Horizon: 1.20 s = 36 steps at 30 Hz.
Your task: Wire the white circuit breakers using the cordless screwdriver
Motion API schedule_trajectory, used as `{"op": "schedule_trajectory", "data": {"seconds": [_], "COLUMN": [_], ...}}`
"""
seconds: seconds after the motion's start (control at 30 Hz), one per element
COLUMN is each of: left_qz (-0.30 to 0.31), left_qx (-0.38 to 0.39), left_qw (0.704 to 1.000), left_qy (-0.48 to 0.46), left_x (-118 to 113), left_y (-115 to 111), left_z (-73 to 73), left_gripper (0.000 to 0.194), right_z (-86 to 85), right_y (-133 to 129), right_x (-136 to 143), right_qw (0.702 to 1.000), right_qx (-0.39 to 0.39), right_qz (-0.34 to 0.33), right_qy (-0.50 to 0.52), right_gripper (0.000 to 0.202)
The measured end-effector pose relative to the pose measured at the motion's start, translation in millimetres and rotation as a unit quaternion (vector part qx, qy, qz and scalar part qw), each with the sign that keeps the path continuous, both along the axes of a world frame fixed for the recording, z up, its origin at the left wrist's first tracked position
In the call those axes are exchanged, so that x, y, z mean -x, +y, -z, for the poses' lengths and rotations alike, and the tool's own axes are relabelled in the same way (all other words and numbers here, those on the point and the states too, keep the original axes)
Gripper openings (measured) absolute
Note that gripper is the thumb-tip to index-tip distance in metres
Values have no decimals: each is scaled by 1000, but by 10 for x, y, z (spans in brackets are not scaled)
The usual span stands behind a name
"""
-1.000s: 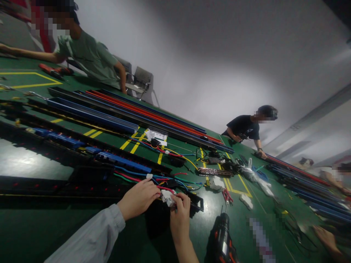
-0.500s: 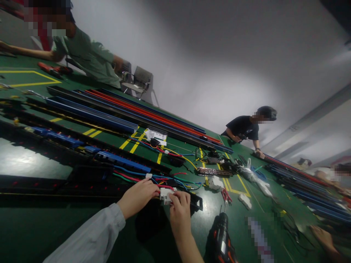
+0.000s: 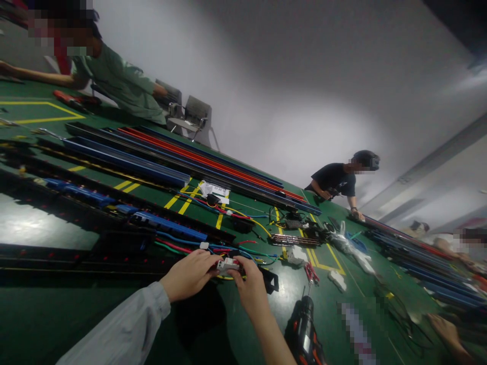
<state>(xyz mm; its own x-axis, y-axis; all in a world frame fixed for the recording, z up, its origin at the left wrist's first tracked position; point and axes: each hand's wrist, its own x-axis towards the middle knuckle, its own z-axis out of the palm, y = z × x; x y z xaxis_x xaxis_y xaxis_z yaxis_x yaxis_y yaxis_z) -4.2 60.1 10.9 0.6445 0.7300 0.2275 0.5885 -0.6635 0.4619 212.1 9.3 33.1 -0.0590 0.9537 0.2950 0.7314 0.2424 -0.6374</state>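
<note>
Between both hands is a small white circuit breaker (image 3: 228, 264), lifted slightly over the table near the end of a long black rail. My left hand (image 3: 192, 274) is closed on its left end, thumb and fingers pinched together. On the right end, the fingers of my right hand (image 3: 249, 279) are closed too. Red, blue and green wires (image 3: 175, 245) run from the left to just behind the breaker, with a white tag (image 3: 204, 245) above my left fingertips. Which wires enter the breaker is hidden by my fingers.
A cordless drill (image 3: 306, 329) lies right of my right hand, its bit by some red wire pieces (image 3: 311, 274). Another white breaker-like block (image 3: 297, 256) sits behind. Long rails (image 3: 213, 167) cross the green table (image 3: 125, 314). Co-workers stand beyond it.
Both hands have turned the breaker, so a different face with red and grey parts now shows. My right hand's fingers have shifted up around its right end.
</note>
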Motion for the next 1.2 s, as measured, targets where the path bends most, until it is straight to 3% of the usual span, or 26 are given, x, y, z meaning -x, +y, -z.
{"op": "schedule_trajectory", "data": {"seconds": [0.27,0.53,0.8,1.03,1.2], "left_qz": [22,2,-15,-23,-16], "left_qx": [49,46,45,59,38], "left_qw": [998,998,998,998,999], "left_qy": [-17,-40,-43,-11,-19], "left_x": [31,35,20,-47,-43], "left_y": [57,17,-50,-42,-65], "left_z": [81,56,51,7,2], "left_gripper": [40,36,47,33,33], "right_z": [-67,-25,-3,43,-100], "right_y": [6,13,-16,-47,-156], "right_x": [-24,1,-12,-9,-53], "right_qw": [998,996,993,992,996], "right_qx": [48,72,58,66,46], "right_qz": [-13,11,-9,-14,-15], "right_qy": [42,50,101,103,80], "right_gripper": [32,34,30,31,49]}}
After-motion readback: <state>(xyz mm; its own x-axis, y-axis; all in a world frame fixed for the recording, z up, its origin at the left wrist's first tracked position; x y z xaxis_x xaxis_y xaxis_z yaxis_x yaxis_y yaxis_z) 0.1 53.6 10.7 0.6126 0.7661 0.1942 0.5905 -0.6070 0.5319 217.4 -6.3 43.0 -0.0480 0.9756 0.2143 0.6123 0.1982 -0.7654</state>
